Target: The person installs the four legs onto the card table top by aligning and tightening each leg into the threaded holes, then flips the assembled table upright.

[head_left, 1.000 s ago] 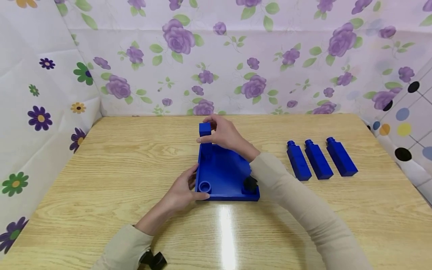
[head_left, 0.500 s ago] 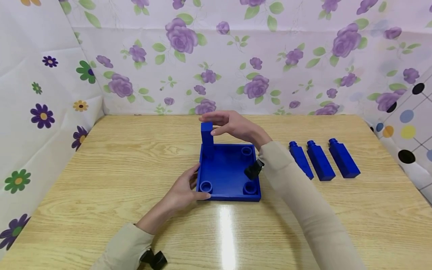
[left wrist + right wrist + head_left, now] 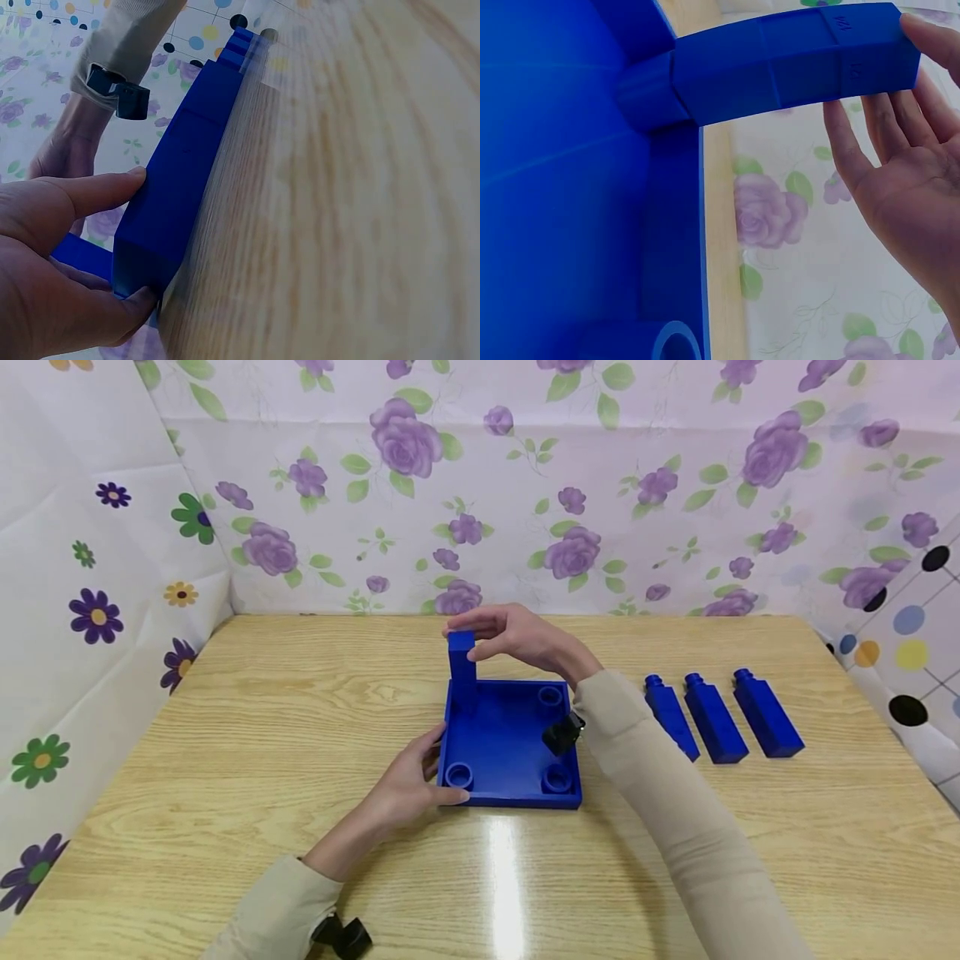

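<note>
A square blue plastic tabletop (image 3: pixel 498 743) lies underside up on the wooden table, with a raised rim and round sockets at its corners. One blue table leg (image 3: pixel 462 660) stands upright in its far left socket. My left hand (image 3: pixel 408 785) grips the near left corner, thumb on the front rim and fingers along the left side. In the left wrist view, the thumb and a finger hold the tabletop's side wall (image 3: pixel 172 165). My right hand (image 3: pixel 521 639) is around the leg's top, fingers extended, thumb beside it. The right wrist view shows fingertips (image 3: pixel 836 120) at the leg.
Three more blue legs (image 3: pixel 714 722) with threaded ends lie side by side to the right on the wooden table (image 3: pixel 300 710). The sockets near left (image 3: pixel 459 776), near right (image 3: pixel 557 778) and far right (image 3: pixel 550 696) hold no leg. A flowered sheet (image 3: pixel 570 485) hangs behind.
My right hand has loosened from the leg, its fingers straightening and moving slightly up and right. The leg stays upright in the socket. My left hand keeps its hold on the corner.
</note>
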Demonstrator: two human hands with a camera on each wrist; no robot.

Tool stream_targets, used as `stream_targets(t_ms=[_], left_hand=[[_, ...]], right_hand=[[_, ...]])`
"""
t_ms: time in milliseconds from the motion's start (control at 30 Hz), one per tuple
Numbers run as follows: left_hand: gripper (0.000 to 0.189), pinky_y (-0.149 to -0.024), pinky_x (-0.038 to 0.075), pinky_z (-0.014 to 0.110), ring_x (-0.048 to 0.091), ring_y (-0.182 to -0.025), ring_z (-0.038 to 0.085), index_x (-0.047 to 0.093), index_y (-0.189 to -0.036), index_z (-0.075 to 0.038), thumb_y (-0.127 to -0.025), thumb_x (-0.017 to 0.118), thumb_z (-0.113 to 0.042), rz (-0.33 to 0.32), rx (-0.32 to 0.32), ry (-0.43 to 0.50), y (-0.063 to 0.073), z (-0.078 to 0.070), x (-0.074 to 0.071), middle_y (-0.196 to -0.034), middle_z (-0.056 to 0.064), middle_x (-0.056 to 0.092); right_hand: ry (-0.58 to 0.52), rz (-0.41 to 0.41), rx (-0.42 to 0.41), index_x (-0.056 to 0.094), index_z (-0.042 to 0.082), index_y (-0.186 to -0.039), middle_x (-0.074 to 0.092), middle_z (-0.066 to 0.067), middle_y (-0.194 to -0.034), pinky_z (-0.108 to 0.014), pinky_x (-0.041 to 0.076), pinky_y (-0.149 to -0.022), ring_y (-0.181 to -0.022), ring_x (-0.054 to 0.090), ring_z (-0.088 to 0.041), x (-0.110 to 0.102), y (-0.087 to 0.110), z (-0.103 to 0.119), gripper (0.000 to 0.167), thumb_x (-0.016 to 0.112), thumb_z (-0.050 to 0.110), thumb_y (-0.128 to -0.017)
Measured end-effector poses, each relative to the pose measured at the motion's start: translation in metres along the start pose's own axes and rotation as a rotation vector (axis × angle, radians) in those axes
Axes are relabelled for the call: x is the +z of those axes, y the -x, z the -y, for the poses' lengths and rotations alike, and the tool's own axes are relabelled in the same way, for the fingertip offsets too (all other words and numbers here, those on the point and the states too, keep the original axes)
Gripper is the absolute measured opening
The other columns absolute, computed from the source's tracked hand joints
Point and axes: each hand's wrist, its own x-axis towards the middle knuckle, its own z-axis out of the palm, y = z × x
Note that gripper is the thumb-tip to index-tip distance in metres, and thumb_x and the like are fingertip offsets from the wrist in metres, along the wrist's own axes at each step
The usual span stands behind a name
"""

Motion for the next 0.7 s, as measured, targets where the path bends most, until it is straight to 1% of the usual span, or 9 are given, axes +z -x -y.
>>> stream_targets(t_ms=[100, 267, 333, 467, 567, 700], left_hand=[[0.098, -0.106, 0.035, 0.048, 0.029, -0.138, 0.039, 0.018, -0.153, 0.001, -0.076, 0.078, 0.005, 0.000, -0.005, -0.004, 0.000, 0.000, 0.000, -0.152, 0.023, 0.029], [0.098, -0.107, 0.034, 0.048, 0.028, -0.138, 0.039, 0.017, -0.153, 0.001, -0.076, 0.078, 0.004, 0.004, -0.005, -0.006, -0.001, 0.001, 0.000, -0.152, 0.023, 0.028], [0.098, -0.107, 0.034, 0.048, 0.028, -0.139, 0.039, 0.017, -0.153, 0.000, -0.076, 0.078, 0.004, 0.006, -0.005, -0.005, -0.001, 0.001, 0.001, -0.152, 0.023, 0.027], [0.099, -0.106, 0.035, 0.048, 0.029, -0.138, 0.039, 0.017, -0.153, 0.000, -0.076, 0.078, 0.005, -0.006, -0.017, -0.015, -0.001, 0.002, 0.001, -0.152, 0.022, 0.028], [0.099, -0.106, 0.035, 0.048, 0.029, -0.138, 0.038, 0.018, -0.153, -0.001, -0.076, 0.079, 0.004, -0.017, -0.028, -0.028, 0.000, 0.002, 0.001, -0.152, 0.021, 0.029], [0.099, -0.106, 0.035, 0.048, 0.030, -0.138, 0.038, 0.018, -0.154, -0.002, -0.076, 0.078, 0.004, -0.023, -0.035, -0.041, 0.000, 0.001, 0.001, -0.153, 0.020, 0.028]], right_hand=[[0.031, -0.015, -0.008, 0.051, -0.003, -0.136, 0.056, -0.014, -0.135, -0.036, 0.039, -0.106, -0.131, 0.045, -0.022, 0.001, 0.001, -0.001, 0.050, 0.067, 0.001, -0.088], [0.058, -0.042, -0.020, 0.053, -0.001, -0.135, 0.055, -0.018, -0.135, -0.038, 0.036, -0.108, -0.129, 0.046, -0.021, 0.002, 0.002, -0.004, 0.050, 0.069, 0.004, -0.088], [0.087, -0.064, -0.023, 0.055, 0.001, -0.134, 0.055, -0.018, -0.134, -0.038, 0.036, -0.108, -0.127, 0.048, -0.020, 0.003, 0.003, -0.004, 0.050, 0.070, 0.005, -0.087], [0.197, -0.113, -0.039, 0.057, 0.002, -0.132, 0.059, -0.013, -0.129, -0.037, 0.038, -0.106, -0.122, 0.052, -0.020, 0.007, 0.004, -0.003, 0.050, 0.074, 0.009, -0.086], [0.287, -0.145, -0.047, 0.059, 0.003, -0.130, 0.061, -0.009, -0.124, -0.035, 0.043, -0.101, -0.116, 0.054, -0.019, 0.011, 0.003, -0.002, 0.049, 0.075, 0.012, -0.085], [0.350, -0.212, -0.046, 0.062, 0.003, -0.123, 0.061, -0.009, -0.116, -0.034, 0.048, -0.093, -0.108, 0.056, -0.020, 0.019, 0.003, -0.002, 0.043, 0.077, 0.015, -0.084]])
